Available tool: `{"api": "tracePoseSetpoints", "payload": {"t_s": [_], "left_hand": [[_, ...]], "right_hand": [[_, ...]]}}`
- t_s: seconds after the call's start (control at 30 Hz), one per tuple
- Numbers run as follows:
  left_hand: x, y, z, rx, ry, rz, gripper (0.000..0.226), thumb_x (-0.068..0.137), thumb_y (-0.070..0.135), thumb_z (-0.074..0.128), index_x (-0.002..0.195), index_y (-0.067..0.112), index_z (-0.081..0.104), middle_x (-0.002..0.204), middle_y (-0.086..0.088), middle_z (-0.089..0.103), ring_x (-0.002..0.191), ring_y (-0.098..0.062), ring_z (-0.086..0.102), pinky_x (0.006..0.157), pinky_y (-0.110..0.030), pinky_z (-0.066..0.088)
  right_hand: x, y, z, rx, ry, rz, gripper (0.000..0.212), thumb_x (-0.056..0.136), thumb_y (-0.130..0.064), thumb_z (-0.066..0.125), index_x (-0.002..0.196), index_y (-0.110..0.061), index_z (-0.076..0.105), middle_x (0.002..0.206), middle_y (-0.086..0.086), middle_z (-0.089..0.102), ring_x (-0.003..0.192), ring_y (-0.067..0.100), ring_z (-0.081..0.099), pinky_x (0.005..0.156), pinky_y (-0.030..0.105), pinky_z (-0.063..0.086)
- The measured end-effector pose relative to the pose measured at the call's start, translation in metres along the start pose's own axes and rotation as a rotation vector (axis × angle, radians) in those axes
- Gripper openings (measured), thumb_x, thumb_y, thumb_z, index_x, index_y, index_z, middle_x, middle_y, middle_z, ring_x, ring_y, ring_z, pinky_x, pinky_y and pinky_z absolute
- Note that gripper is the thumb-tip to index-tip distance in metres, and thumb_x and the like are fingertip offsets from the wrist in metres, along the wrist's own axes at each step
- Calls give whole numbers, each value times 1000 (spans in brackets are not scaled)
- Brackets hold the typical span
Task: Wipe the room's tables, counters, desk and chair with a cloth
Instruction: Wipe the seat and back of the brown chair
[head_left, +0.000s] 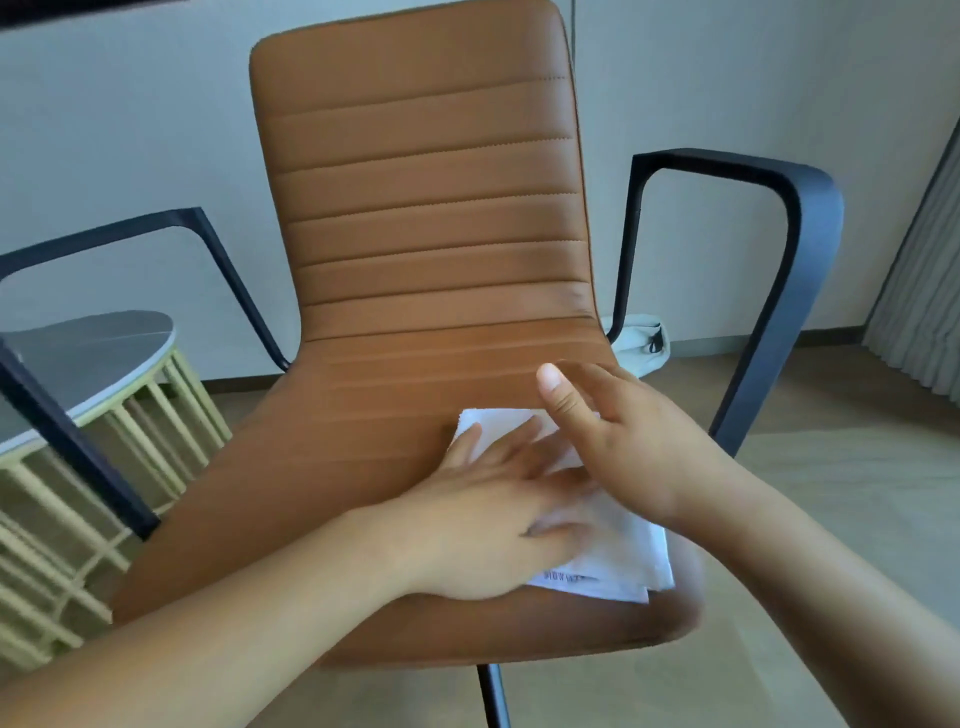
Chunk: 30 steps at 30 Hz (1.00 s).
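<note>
straight fingers (498, 441) of the left hand (483, 525) press flat on a folded white cloth (613, 556) lying on the front of the tan chair (426, 208) seat; the right hand (623, 436), fingers loosely spread and gripping nothing, hovers just above the cloth. a round side table (78, 358) stands left of the chair.

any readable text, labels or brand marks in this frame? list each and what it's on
One printed line only, on the near hem of the white cloth lying on the chair seat, beside the left hand: dark capital letters, seen upside down and blurred, partly hidden by the hand. Not readable.
Nothing legible on the chair, the side table or the pale bag on the floor.
</note>
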<state>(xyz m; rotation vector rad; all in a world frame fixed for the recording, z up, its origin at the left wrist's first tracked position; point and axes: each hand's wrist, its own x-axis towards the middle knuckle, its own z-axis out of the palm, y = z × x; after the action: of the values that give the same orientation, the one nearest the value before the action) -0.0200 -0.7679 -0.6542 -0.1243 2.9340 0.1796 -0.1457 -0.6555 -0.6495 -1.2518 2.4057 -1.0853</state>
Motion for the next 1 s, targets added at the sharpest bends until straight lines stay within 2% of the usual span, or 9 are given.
{"api": "tracePoseSetpoints", "payload": {"t_s": [0.1,0.23,0.3,0.37,0.43,0.57,0.73,0.9,1.0], "left_hand": [[-29,-9,20,-51,61,-15,60,102,58,29,147,67,-10,163,28,-22,149,0,-28,122,-52,-16],[-61,-28,30,-73,111,-99,60,98,65,23,147,68,-11,161,31,-26,145,4,-33,122,-52,-15],[-76,-38,33,-90,105,-160,59,97,68,23,144,71,-12,159,32,-27,143,6,-35,123,-49,-17],[-90,-48,33,-103,105,-232,56,96,69,22,140,75,-13,160,33,-26,141,9,-36,123,-46,-17],[-101,-58,32,-104,120,-284,55,94,72,20,138,77,-12,159,33,-25,139,12,-36,123,-43,-18],[-119,-84,33,-116,129,-377,57,89,76,17,142,76,-6,159,35,-24,138,14,-35,123,-38,-18],[-132,-115,38,-154,166,-512,61,88,77,14,147,70,0,161,32,-21,141,13,-32,123,-38,-17],[-121,-139,35,-193,185,-671,62,93,74,15,152,62,1,166,23,-17,149,1,-26,123,-42,-14],[-105,-150,30,-206,160,-719,61,95,74,16,153,61,1,167,19,-15,151,-4,-24,123,-46,-14]], "right_hand": [[-6,-13,6,-57,-33,-57,94,78,-87,20,148,-31,48,148,-10,51,138,14,45,115,41,36],[-13,-24,18,-117,-67,-173,81,85,-80,36,154,-40,34,149,-15,49,139,9,43,106,32,40],[-16,-28,23,-153,-67,-226,79,85,-79,36,155,-44,27,137,-18,54,131,9,50,94,27,41],[-18,-33,28,-208,-65,-259,77,86,-78,35,154,-42,30,129,-17,56,122,12,54,89,27,41],[-19,-39,33,-267,-83,-271,74,86,-74,35,151,-40,35,136,-14,57,124,14,54,91,30,44],[-22,-52,42,-331,-101,-298,60,86,-68,36,135,-36,49,124,-10,62,114,17,56,88,37,49],[-23,-59,52,-396,-142,-325,71,88,-73,35,152,-43,31,142,-19,51,130,13,49,95,33,47],[-13,-54,52,-472,-169,-323,76,85,-78,26,154,-45,23,148,-20,45,135,13,45,102,32,45],[-2,-48,47,-481,-166,-297,82,80,-81,22,154,-45,22,145,-19,46,133,15,46,98,29,43]]}}
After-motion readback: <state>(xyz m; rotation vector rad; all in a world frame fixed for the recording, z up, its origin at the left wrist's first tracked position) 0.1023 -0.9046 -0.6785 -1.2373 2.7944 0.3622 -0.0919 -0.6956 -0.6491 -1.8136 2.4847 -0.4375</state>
